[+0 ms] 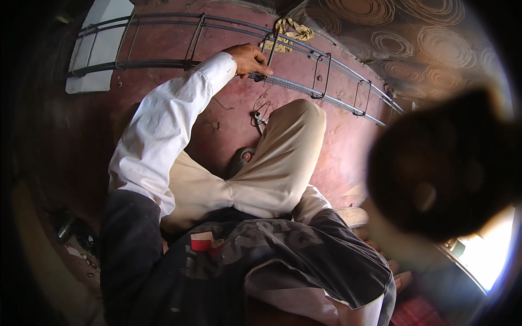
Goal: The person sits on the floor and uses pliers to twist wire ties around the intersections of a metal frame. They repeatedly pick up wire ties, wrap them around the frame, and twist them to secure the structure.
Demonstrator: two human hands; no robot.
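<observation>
A long rebar cage (163, 63) stretches across the far side, its ribbed bars joined by rectangular stirrups. My left hand (250, 60) reaches out to its near bars, fingers closed at the joint beside a stirrup (273, 48). Whether a piece of tie wire is between the fingertips, I cannot tell. My right hand is hidden; only its white sleeve (312, 204) shows beside my bent knee. On the floor between my legs and the cage lies a small metal tool (259, 117), its kind unclear, near thin loose wires (263, 102).
A pale block (103, 49) lies under the cage's left end. Beyond the cage is a crumpled yellow cloth (293, 33), near a dark surface with swirled circles (391, 46). A blurred dark object (435, 168) blocks the right side. The floor (209, 144) is reddish.
</observation>
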